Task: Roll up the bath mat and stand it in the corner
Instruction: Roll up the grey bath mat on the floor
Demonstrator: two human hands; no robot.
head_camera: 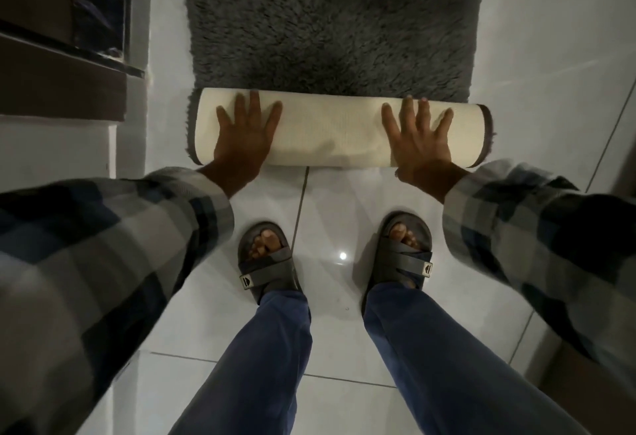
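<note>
- On the floor, head view: glossy white tiles (pixel 330 235) with thin dark grout lines cover the whole area; a small bright light reflection shows on the tile between the person's feet.
- At upper left, a dark brown wooden frame (pixel 62 80) stands beside a white wall edge; behind it lies a dark, shadowed panel that is too dim to identify.
- At the far right edge, a brownish surface meets the tiles; it is too blurred to identify.
- Writing: none is readable. Each grey sandal (pixel 266 259) carries a small pale tag with a dark emblem on its strap; the emblem cannot be made out.
- The bath mat (pixel 330 21) is dark grey with a long shaggy pile and lies flat on the tiles, extending away from the person to the top edge.
- The near end of the mat is rolled into a cylinder (pixel 330 128) lying crosswise in front of the feet. Its cream textured backing faces outward, and grey pile fringe shows at both ends.
- The left hand (pixel 246 140) rests palm-down on the left part of the roll, fingers spread.
- The right hand (pixel 421 140) rests palm-down on the right part of the roll, fingers spread.
- Both arms wear plaid sleeves (pixel 113 249); the legs wear blue trousers (pixel 261 359).
</note>
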